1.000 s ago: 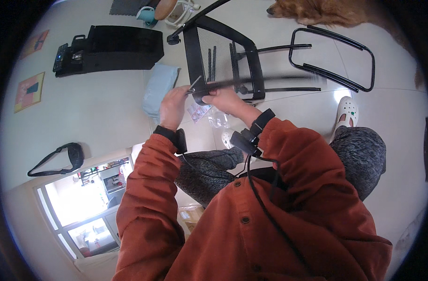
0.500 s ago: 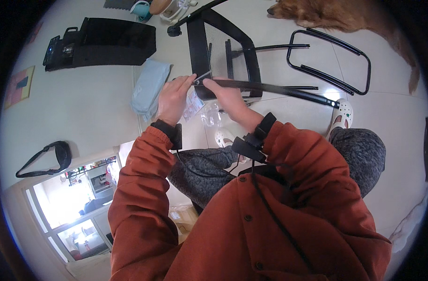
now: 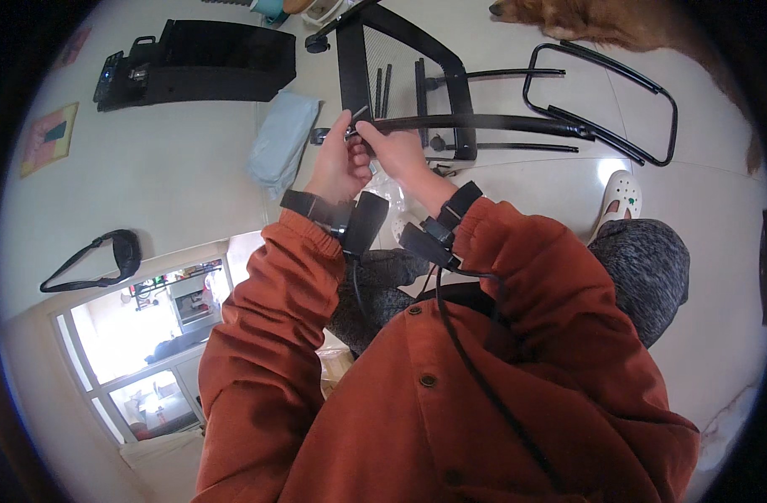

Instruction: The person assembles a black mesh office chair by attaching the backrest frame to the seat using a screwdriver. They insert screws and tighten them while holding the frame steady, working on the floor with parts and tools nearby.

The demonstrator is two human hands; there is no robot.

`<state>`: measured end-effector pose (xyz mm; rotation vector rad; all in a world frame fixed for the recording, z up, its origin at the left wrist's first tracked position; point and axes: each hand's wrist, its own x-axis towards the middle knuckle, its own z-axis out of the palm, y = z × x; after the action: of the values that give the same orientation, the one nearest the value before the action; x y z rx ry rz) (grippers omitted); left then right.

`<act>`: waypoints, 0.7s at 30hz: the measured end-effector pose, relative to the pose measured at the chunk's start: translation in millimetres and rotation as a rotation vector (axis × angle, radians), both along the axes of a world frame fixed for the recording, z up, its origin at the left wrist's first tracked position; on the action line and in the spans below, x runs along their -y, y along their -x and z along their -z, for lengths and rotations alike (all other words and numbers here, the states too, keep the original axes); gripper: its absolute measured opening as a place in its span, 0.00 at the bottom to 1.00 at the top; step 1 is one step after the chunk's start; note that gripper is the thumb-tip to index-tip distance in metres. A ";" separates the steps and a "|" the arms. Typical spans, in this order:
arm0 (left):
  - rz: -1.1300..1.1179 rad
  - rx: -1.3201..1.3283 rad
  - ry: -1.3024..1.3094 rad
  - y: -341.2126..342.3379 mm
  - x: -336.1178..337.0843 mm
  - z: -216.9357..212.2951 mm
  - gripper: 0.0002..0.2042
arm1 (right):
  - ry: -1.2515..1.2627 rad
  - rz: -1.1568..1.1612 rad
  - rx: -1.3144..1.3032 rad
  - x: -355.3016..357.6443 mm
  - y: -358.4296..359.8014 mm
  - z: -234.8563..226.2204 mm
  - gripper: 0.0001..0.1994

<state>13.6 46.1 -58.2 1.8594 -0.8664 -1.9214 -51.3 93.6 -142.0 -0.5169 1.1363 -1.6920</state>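
Observation:
My right hand [image 3: 397, 152] is closed around the left end of a long, slightly curved black metal bar [image 3: 492, 123], thumb on top. The bar reaches right, over the frame parts on the floor. At the same end, my left hand [image 3: 340, 168] has its fingers curled, and a thin grey metal rod [image 3: 361, 111] pokes out past its fingertips. Beside those fingertips shows a small dark round piece like a caster wheel [image 3: 319, 136] with a shiny bit; whether it is joined to the bar, I cannot tell. Beyond lies a black chair frame with a mesh panel [image 3: 392, 52].
A bent black tube frame [image 3: 670, 126] lies at the right, below a brown dog [image 3: 585, 21]. At left are a black panel-shaped object [image 3: 224, 63], a pale plastic package [image 3: 284, 142] and a black strap pouch [image 3: 125, 253]. My shoe [image 3: 622, 197] rests on the floor.
The view has shifted slightly. My left hand has turned, its fingers now curled in. The bar's right end now sits higher in view, and the dark round piece has come into sight.

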 end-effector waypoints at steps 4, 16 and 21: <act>0.043 0.052 -0.086 8.9 0.9 -1.7 0.22 | -0.039 -0.064 0.399 -2.7 2.9 -5.9 0.18; 0.453 0.266 -0.134 13.2 16.9 -16.3 0.12 | -0.093 -0.001 0.013 2.6 9.5 1.3 0.21; 0.580 0.434 0.164 -3.6 5.5 -23.5 0.13 | -0.168 0.033 -0.018 5.6 5.4 -0.3 0.22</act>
<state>17.3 40.6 -34.7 2.1143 -1.8085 -1.6621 -56.6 87.9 -141.7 -0.4104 1.2927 -1.6057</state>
